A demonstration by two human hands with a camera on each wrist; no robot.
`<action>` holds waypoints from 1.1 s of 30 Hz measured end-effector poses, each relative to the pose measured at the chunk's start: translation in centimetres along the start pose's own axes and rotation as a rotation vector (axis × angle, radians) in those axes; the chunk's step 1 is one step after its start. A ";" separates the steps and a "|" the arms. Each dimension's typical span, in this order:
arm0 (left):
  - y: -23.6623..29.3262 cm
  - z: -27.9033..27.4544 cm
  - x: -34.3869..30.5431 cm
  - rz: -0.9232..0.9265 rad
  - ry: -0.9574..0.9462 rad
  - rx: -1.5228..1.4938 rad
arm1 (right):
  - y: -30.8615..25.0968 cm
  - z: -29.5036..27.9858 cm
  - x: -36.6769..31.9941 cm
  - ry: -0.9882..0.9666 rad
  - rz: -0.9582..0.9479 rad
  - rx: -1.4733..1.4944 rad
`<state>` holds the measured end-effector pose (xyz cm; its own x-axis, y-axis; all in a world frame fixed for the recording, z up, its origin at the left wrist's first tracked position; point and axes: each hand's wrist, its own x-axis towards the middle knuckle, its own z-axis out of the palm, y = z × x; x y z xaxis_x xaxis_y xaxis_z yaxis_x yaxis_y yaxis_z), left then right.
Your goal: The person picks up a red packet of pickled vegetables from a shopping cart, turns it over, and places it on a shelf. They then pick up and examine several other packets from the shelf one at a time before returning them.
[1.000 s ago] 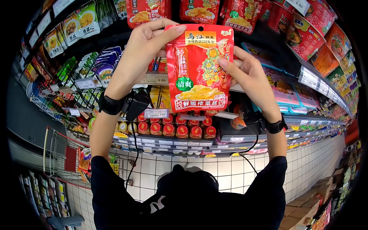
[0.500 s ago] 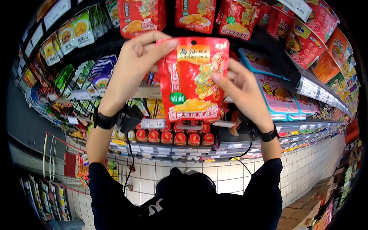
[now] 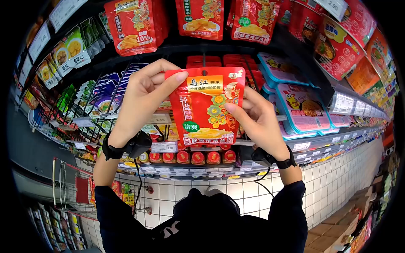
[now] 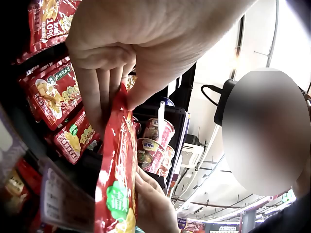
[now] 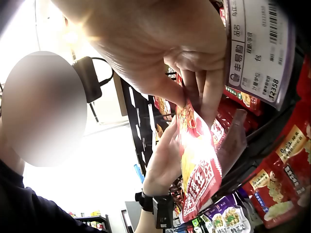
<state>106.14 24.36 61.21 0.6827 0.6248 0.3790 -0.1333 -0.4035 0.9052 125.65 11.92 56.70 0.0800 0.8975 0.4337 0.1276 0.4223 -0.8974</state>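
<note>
A red pouch of pickled mustard greens (image 3: 206, 114), printed with flowers and yellow shreds, is held upright in front of the shelves. My left hand (image 3: 147, 95) pinches its upper left corner, thumb on the printed front and fingers behind. On the right edge, the thumb of my right hand (image 3: 261, 122) lies over the front while the fingers go behind the pouch. In the left wrist view the pouch (image 4: 116, 174) shows nearly edge-on below the left hand (image 4: 121, 63). The right wrist view has the pouch (image 5: 197, 160) under the right hand (image 5: 180, 63).
Similar red pouches (image 3: 255, 21) hang above. Blue-edged boxes (image 3: 301, 105) and noodle cups (image 3: 337, 50) are shelved on the right, red-lidded jars (image 3: 198, 158) below. A price tag (image 3: 164, 146) juts out near the pouch. A shopping cart (image 3: 69, 189) stands at lower left.
Both hands and the pouch have come lower in the head view, and the shelf pouches above show more fully. Both hands keep their hold on the pouch.
</note>
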 end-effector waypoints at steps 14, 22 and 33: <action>0.8 -0.5 -0.1 0.001 -0.060 -0.043 | -0.3 0.5 -0.1 0.042 0.036 -0.012; 3.4 0.7 1.8 0.022 -0.136 0.044 | -1.8 -0.6 -0.2 0.078 -0.024 0.017; 6.8 6.0 7.0 0.156 -0.183 0.021 | -4.9 -4.3 -1.0 0.305 -0.197 0.083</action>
<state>114.32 21.95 68.90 0.7742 0.4228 0.4710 -0.2336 -0.5007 0.8335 129.21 8.38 60.96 0.3545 0.7239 0.5919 0.0899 0.6037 -0.7921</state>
